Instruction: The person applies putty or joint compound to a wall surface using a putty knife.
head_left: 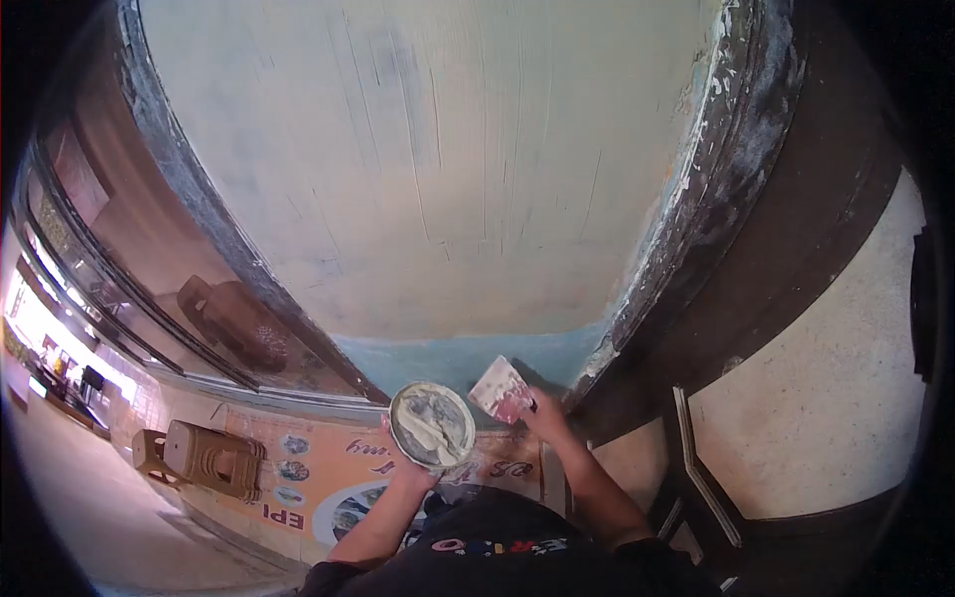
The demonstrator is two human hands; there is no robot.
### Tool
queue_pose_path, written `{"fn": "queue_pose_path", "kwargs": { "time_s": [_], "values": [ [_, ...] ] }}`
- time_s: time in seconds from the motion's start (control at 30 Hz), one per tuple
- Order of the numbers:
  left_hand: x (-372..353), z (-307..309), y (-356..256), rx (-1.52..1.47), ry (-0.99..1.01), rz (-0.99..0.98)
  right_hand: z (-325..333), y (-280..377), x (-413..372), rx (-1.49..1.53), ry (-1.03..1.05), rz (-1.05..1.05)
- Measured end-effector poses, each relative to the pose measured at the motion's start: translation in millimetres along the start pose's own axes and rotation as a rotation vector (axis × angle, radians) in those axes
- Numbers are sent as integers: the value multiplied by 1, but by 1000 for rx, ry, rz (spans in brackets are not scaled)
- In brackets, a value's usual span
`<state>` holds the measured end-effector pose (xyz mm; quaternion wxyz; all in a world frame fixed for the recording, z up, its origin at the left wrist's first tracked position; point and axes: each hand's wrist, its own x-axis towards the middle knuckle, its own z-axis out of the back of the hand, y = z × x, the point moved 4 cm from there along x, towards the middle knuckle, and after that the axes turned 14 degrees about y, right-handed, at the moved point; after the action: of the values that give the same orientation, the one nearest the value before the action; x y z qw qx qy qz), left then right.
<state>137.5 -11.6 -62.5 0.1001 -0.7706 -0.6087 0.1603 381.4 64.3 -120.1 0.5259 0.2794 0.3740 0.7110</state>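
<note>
My left hand (413,474) is closed on a round tub (397,428), holding it from below and the side. Inside the tub lies pale filler paste (423,430), smeared over a grey bottom. To the right, my right hand (543,416) grips a wide putty knife (499,388) whose blade is coated with whitish and reddish smears. The blade is tilted up, apart from the tub. In front of both hands rises a wall panel (448,199) covered in pale filler with vertical streaks; its bottom strip (468,363) shows blue.
Dark, paint-flecked frames (696,199) edge the panel on both sides. A stack of brown plastic stools (214,458) stands at the left beside an orange printed banner (298,453). Glass panes (129,269) line the left; a pale surface (806,398) shows at right.
</note>
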Motion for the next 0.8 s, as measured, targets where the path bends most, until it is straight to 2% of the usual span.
{"fn": "queue_pose_path", "kwargs": {
  "time_s": [0.03, 0.1, 0.13, 0.2, 0.27, 0.33, 0.4, 0.47, 0.53, 0.57, 0.63, 0.73, 0.8],
  "values": [
    [5, -8, -5, 32, 65, -23, 18, 29, 8, -61, -28, 22],
    [12, -22, -12, 52, 72, -80, 50, 80, 19, 82, -224, 145],
    [16, -29, -16, 74, 76, -131, 64, 102, 22, 100, -238, 186],
    [21, -41, -20, 92, 73, -155, 77, 129, 29, 121, -240, 223],
    [27, -55, -26, 131, 113, -196, 85, 151, 33, 242, -405, 351],
    [27, -66, -31, 173, 153, -211, 82, 165, 33, 270, -358, 331],
    [32, -70, -37, 209, 189, -266, 64, 157, 47, 556, -169, 288],
    [35, -75, -41, 227, 172, -298, 54, 154, 50, 572, -146, 263],
    [39, -76, -49, 264, 239, -405, 46, 156, 54, 783, -66, 248],
    [38, -76, -51, 305, 225, -432, 45, 159, 53, 786, -60, 245],
    [36, -79, -54, 368, 248, -454, 43, 166, 52, 1063, 108, 217],
    [39, -71, -53, 419, 264, -492, 39, 178, 49, 1064, 118, 202],
    [40, -66, -51, 388, 379, -484, 33, 185, 46, 1068, 124, 211]
  ]
}}
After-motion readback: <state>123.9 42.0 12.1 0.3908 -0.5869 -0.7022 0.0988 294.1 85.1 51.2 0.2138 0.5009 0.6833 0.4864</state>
